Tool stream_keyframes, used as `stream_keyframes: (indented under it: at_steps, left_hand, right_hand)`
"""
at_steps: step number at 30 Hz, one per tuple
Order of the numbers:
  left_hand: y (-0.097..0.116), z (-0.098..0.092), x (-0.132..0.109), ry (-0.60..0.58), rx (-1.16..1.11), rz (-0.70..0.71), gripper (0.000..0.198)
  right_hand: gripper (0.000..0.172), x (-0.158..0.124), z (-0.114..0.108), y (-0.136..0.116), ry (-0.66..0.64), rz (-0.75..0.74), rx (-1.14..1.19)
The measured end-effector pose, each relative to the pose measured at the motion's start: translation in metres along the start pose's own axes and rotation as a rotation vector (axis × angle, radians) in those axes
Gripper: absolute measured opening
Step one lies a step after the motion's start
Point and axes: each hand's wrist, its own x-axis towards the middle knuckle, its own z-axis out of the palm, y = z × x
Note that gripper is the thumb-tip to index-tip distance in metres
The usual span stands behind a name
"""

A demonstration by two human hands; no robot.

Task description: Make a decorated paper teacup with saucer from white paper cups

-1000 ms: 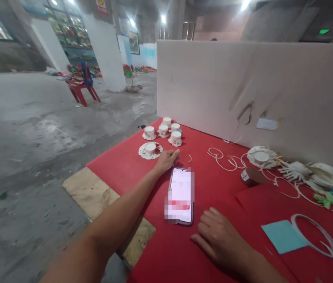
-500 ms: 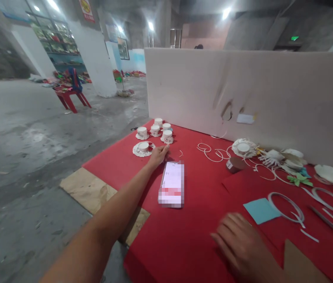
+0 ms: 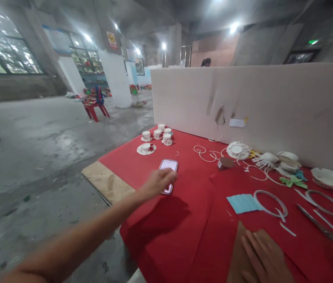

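Observation:
My left hand (image 3: 157, 182) hovers over the lower part of a phone (image 3: 167, 165) lying screen up on the red table covering; slightly blurred, its fingers point down at the lit screen without gripping it. Whether a fingertip touches the glass is hard to tell. At the bottom right, my right hand (image 3: 262, 257) rests flat with fingers stretched on a piece of brown cardboard (image 3: 237, 251). Beyond the phone stand several small white cup-shaped crafts (image 3: 167, 138), one on a frilled white saucer (image 3: 146, 149).
Right of centre lie a light blue paper piece (image 3: 243, 203), white rings (image 3: 271, 203), scissors (image 3: 317, 224), a brown tape roll (image 3: 226, 163), thin white strips and frilled white paper pieces (image 3: 239, 150). A pale upright board (image 3: 190, 98) borders the far side. Far left stands a red stool (image 3: 95, 111).
My left hand has drawn back from beside the cups to over the phone. My right hand now lies on the cardboard, and the whole view has shifted.

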Motion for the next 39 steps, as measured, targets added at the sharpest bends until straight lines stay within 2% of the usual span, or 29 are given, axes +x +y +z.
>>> stream_keyframes:
  at_steps: [2, 4, 7, 9, 12, 17, 22, 26, 30, 34, 39]
  left_hand:
    - [0.019, 0.049, -0.011, -0.178, 0.151, 0.145, 0.041]
    - [0.034, 0.098, -0.01, -0.297, 0.293, 0.394, 0.036]
    - [0.049, 0.159, 0.001, -0.372, 0.383, 0.665, 0.032]
    - [0.055, 0.188, 0.007, -0.39, 0.429, 0.79, 0.032]
    - [0.055, 0.212, 0.011, -0.367, 0.508, 0.885, 0.034]
    - [0.036, 0.218, 0.012, -0.269, 0.479, 0.933, 0.03]
    - [0.016, 0.209, 0.023, -0.095, 0.37, 0.819, 0.021]
    - [0.008, 0.205, 0.034, -0.047, 0.374, 0.778, 0.02]
    - [0.005, 0.207, 0.038, -0.054, 0.541, 0.772, 0.017]
    - [0.006, 0.208, 0.037, -0.111, 0.692, 0.789, 0.018]
    - [0.009, 0.204, 0.034, -0.179, 0.652, 0.8, 0.022]
  right_hand:
    - [0.066, 0.021, -0.006, -0.004, -0.035, 0.002, 0.03]
    - [0.059, 0.032, -0.009, -0.008, -0.071, 0.049, 0.049]
    - [0.037, 0.032, -0.009, -0.015, -0.135, 0.14, 0.092]
    - [0.026, 0.027, -0.008, -0.019, -0.145, 0.183, 0.088]
    - [0.026, 0.025, -0.01, -0.023, -0.099, 0.225, 0.049]
    - [0.022, 0.038, -0.027, -0.023, 0.039, 0.335, -0.027]
    - [0.025, 0.046, -0.033, -0.019, 0.152, 0.59, -0.09]
    - [0.028, 0.043, -0.029, -0.014, 0.203, 0.77, -0.016]
    - [0.031, 0.04, -0.027, -0.008, 0.287, 0.912, 0.077]
    - [0.033, 0.041, -0.029, -0.005, 0.289, 0.924, 0.065]
    - [0.033, 0.042, -0.031, -0.006, 0.298, 0.945, 0.008]
